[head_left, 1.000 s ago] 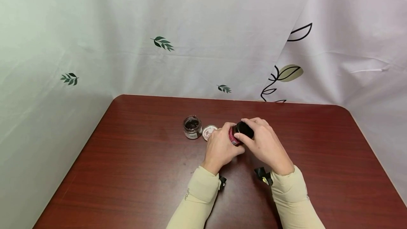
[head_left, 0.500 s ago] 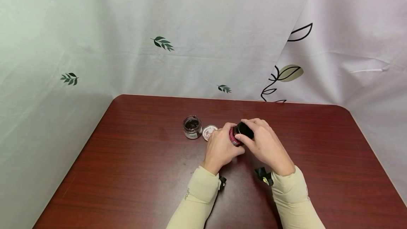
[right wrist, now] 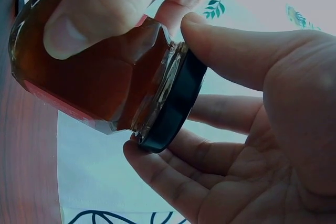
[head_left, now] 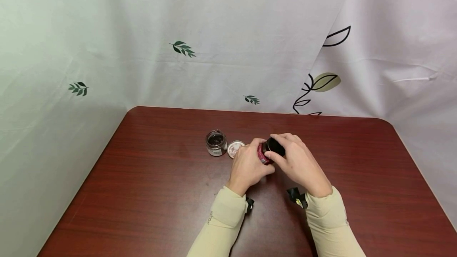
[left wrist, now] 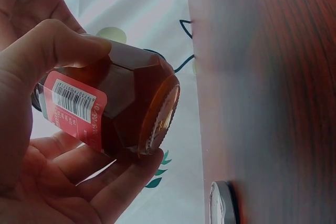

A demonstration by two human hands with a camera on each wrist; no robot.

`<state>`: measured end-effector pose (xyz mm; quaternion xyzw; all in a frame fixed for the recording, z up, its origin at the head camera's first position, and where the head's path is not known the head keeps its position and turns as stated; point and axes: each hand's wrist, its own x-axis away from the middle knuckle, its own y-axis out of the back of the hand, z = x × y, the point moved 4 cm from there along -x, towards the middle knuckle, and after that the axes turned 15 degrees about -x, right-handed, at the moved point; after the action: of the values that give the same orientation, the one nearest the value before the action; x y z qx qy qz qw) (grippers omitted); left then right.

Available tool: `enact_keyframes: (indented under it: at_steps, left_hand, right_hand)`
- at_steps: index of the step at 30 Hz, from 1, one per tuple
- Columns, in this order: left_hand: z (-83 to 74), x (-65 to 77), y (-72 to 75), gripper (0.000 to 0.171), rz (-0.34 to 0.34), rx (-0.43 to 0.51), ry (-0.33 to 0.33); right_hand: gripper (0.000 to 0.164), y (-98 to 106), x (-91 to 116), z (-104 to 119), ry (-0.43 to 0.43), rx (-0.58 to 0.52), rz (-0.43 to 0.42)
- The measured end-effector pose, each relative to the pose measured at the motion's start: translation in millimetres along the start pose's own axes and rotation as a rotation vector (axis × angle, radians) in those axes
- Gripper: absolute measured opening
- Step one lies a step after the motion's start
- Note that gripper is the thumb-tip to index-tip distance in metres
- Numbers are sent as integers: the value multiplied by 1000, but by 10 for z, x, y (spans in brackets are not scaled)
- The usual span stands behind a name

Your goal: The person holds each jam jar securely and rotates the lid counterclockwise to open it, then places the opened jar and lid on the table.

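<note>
A faceted glass jar (left wrist: 126,93) with dark amber contents and a red barcode label is held tilted above the table. My left hand (head_left: 248,165) grips its body, thumb on one side and fingers around the other. The jar's black lid (right wrist: 176,100) sits on its mouth, pinched at the rim by the thumb and fingers of my right hand (head_left: 298,162). Left of the hands stands an uncovered glass jar (head_left: 216,143) with dark contents. Beside it a lid (head_left: 235,148) lies with its pale, stained inside facing up, partly hidden by my left hand.
The reddish-brown wooden table (head_left: 143,193) has rounded far corners. Behind and beside it hangs a pale curtain (head_left: 214,74) with leaf prints. Black straps (head_left: 297,198) are on the wrists over light sleeves.
Almost nothing differs. The right wrist has shifted very slightly, while both hands keep their hold on the jar and its lid.
</note>
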<state>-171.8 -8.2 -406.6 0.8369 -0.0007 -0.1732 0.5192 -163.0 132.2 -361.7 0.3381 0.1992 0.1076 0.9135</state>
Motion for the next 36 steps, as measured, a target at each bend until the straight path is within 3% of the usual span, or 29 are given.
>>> enact_keyframes:
  at_steps: [36]
  left_hand:
    - [-12,0,-25,63,61,-10,-5]
  right_hand:
    - [48,21,26,0,57,-1,67]
